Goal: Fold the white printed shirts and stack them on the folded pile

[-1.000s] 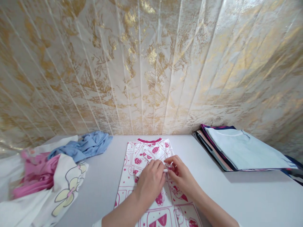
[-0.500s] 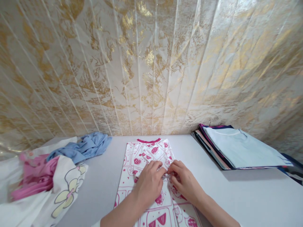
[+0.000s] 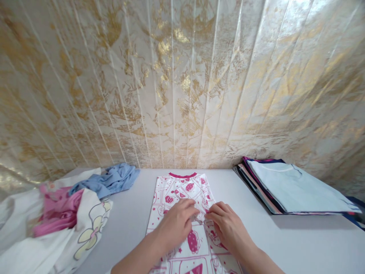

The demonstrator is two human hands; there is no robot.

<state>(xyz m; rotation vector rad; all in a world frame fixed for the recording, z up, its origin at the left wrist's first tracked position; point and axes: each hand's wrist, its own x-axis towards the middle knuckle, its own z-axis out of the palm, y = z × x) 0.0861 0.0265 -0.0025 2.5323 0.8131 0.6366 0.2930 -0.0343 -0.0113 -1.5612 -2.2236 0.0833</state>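
As the pink-printed garment lies on the table under the left hand and right hand, each grip too hidden to tell, light outward smoothing should keep its edges straight.

A garment lies under the left hand and right hand, a clothes heap left of them, a clothes stack right.

Shiny gold-patterned wall covering, creased lengthwise; pale table below; glare upper right.
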